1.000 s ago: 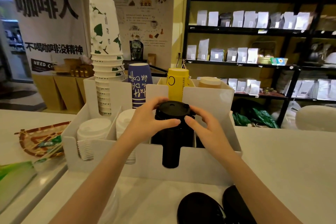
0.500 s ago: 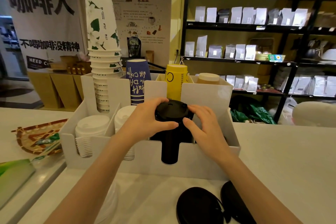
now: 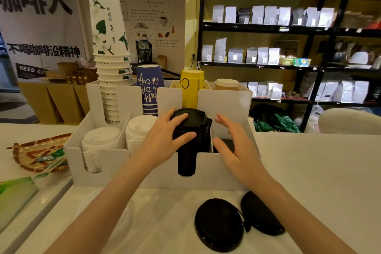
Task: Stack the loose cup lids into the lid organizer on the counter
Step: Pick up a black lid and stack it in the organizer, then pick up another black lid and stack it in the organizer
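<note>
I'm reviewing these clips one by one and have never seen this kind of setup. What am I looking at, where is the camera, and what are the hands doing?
There is no machine: a person wears one wide-angle camera on the head, looking forward and down, so the two bare arms reach in from the bottom edge. On the counter stands a white lid organizer with compartments. The left hand rests on the stack of black lids in the middle compartment. The right hand is open beside that stack, touching nothing. White lids fill the left compartments, and paper cups stand stacked behind. Two loose black lids lie on the counter nearer the person, not yet stacked.
</note>
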`<state>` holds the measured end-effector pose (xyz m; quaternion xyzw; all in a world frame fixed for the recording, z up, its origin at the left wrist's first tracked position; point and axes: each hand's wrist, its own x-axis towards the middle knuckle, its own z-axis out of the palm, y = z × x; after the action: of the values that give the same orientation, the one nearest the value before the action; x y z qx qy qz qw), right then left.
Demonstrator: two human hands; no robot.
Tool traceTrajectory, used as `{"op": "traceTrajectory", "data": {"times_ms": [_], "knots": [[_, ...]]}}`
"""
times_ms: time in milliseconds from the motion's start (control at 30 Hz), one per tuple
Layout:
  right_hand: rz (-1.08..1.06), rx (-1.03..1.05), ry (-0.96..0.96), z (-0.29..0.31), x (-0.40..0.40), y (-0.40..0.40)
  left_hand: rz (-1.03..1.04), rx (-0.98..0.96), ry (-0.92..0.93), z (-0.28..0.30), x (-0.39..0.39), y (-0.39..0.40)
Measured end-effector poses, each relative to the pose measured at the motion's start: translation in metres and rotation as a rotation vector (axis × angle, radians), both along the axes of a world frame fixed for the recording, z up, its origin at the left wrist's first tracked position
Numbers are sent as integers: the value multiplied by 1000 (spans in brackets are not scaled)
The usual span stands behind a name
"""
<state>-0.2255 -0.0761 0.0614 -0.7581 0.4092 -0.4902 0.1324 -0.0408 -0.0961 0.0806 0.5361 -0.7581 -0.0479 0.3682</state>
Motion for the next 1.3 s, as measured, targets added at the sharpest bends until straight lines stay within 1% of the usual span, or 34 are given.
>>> {"op": "traceTrajectory", "data": {"times_ms": [33,100,200,333,433,500,567,633,667,733,800,867,933,1033,1067,1167,1300], "knots": [[10,-15,-11,-4,-5,8,-5,-3,25,-2,-1,1],[24,-13,32,-15,-18,25,-21,-17,66,-4,-3,3],[72,66,181,-35,-35,47,-28,-62,76,-10,-7,5],[-1,74,447,-64,-48,66,24,-109,77,-19,-13,5],[-3,112,575,-74,-53,72,54,-111,72,-21,-16,5],[-14,149,607,-76,-54,73,75,-119,43,-24,-18,9],[-25,185,588,-76,-54,74,135,-147,-41,-31,-21,17],[-34,195,582,-77,-53,75,169,-220,-121,-41,-23,30],[-38,195,586,-78,-53,75,140,-257,-137,-45,-23,39],[-41,200,586,-79,-53,75,-2,-281,-146,-51,-23,58],[-30,213,581,-79,-54,75,-165,-224,-168,-61,-21,77],[-4,227,567,-78,-55,76,-269,-124,-206,-74,-20,92],[17,249,553,-77,-55,76,-321,0,-231,-86,-19,101],[18,275,560,-77,-55,76,-353,238,-256,-99,-17,103],[16,278,564,-77,-55,76,-367,274,-245,-102,-17,102],[14,278,559,-77,-54,76,-399,274,-189,-103,-18,99],[11,288,535,-76,-54,76,-383,306,-145,-101,-20,95]]}}
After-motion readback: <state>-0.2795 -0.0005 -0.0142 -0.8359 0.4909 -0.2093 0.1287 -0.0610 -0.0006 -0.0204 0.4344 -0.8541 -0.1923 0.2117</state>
